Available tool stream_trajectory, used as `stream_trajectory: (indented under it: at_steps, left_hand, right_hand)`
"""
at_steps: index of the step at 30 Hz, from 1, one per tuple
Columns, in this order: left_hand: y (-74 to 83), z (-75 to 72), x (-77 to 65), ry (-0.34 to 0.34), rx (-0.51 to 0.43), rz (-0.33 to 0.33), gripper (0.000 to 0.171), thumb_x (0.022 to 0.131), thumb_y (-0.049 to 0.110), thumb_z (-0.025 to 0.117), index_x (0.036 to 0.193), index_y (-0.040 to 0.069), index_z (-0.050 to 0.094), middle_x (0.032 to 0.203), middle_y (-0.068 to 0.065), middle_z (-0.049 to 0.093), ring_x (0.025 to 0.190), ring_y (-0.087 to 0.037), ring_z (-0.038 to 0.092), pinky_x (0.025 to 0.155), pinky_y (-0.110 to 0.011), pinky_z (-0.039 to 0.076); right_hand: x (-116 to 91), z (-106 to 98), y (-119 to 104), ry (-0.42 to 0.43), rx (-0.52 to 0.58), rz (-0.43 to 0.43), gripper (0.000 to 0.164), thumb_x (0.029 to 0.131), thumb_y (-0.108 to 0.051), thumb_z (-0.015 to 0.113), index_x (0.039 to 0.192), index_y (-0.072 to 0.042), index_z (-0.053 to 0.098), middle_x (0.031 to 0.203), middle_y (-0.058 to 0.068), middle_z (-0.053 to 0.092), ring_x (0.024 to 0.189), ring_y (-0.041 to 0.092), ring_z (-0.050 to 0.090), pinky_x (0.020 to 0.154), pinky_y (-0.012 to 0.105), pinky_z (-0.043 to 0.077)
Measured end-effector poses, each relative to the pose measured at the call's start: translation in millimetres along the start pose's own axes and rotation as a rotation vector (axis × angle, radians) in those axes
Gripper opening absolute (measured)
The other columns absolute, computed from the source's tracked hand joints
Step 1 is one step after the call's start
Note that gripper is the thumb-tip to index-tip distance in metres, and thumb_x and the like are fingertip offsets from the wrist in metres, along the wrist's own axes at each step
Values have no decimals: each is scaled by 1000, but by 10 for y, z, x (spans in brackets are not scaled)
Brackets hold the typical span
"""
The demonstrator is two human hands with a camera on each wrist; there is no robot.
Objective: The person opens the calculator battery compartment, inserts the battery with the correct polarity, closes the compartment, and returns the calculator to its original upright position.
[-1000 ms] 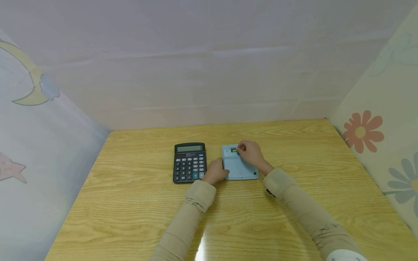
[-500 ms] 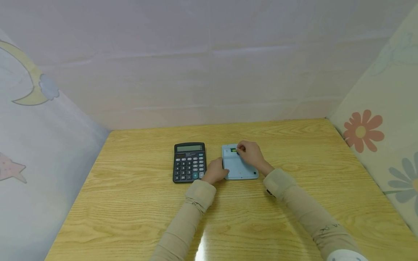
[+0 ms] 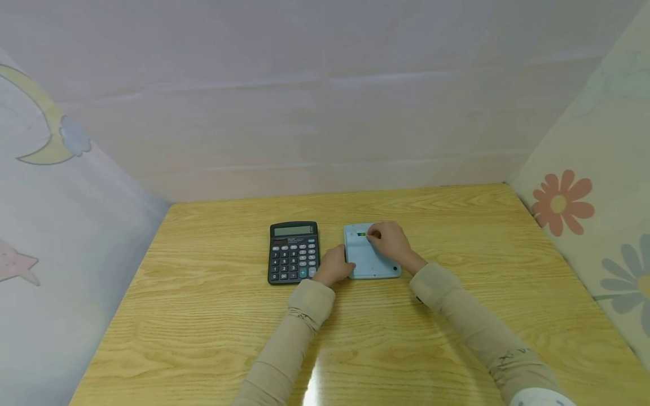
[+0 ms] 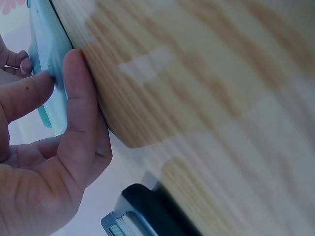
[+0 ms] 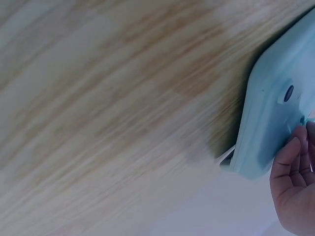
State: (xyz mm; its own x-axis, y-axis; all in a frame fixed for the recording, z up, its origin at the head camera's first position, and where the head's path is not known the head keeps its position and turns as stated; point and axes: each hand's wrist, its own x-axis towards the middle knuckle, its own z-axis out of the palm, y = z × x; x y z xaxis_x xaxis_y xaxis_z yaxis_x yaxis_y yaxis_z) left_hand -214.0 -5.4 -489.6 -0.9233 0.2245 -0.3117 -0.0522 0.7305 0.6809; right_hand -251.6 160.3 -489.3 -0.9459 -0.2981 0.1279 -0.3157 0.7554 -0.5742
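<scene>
A light blue calculator point(image 3: 365, 262) lies face down on the wooden table, its back turned up. Near its far edge, a narrow strip of green shows in the battery compartment point(image 3: 361, 234). My left hand point(image 3: 335, 265) grips the calculator's left side, thumb over the back and fingers along the edge, as the left wrist view also shows. With thumb and fingers bent together, my right hand point(image 3: 391, 239) pinches at the right end of the compartment. A small light blue piece, which looks like the battery cover point(image 5: 309, 119), shows at those fingertips; the hand hides most of it.
A black desk calculator point(image 3: 293, 256) lies face up just left of my left hand, its screen toward the far side. The wooden table point(image 3: 213, 327) meets a pale wall covering point(image 3: 325, 135) at the back and patterned coverings on both sides.
The green strip in the battery compartment has become narrower. My right hand's fingertips have shifted slightly toward me; my left hand keeps its hold on the light blue calculator.
</scene>
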Motion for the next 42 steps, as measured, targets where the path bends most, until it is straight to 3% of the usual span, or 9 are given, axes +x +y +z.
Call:
stream_trajectory:
  at_steps: [12, 20, 38, 42]
  left_hand:
    - [-2, -7, 7, 0, -1, -2, 34, 86, 9, 60, 115, -7, 50, 92, -18, 60, 51, -16, 56, 46, -25, 46]
    - [-11, -15, 6, -7, 1, -2, 38, 86, 9, 60, 119, -6, 48, 97, -18, 60, 54, -16, 57, 46, -25, 46]
    - [1, -7, 21, -17, -61, -16, 35, 85, 6, 60, 117, -6, 50, 97, -19, 60, 56, -18, 59, 47, -27, 49]
    - [-20, 3, 36, -13, -42, 16, 34, 84, 5, 61, 113, -8, 50, 94, -19, 60, 53, -17, 58, 46, -27, 48]
  right_hand:
    - [-16, -34, 5, -32, -22, 2, 10, 84, -5, 63, 90, 0, 69, 85, 12, 66, 76, 22, 60, 68, 37, 49]
    - [-1, -40, -4, -28, -34, -30, 9, 84, -4, 62, 89, 0, 69, 84, 11, 66, 74, 21, 59, 67, 37, 48]
    - [39, -129, -25, -100, -168, -51, 11, 85, -5, 60, 92, 0, 68, 85, 11, 66, 69, 18, 57, 64, 34, 48]
    - [37, -116, -24, -114, -205, -86, 11, 84, -4, 61, 91, 1, 69, 84, 11, 66, 72, 20, 60, 65, 34, 49]
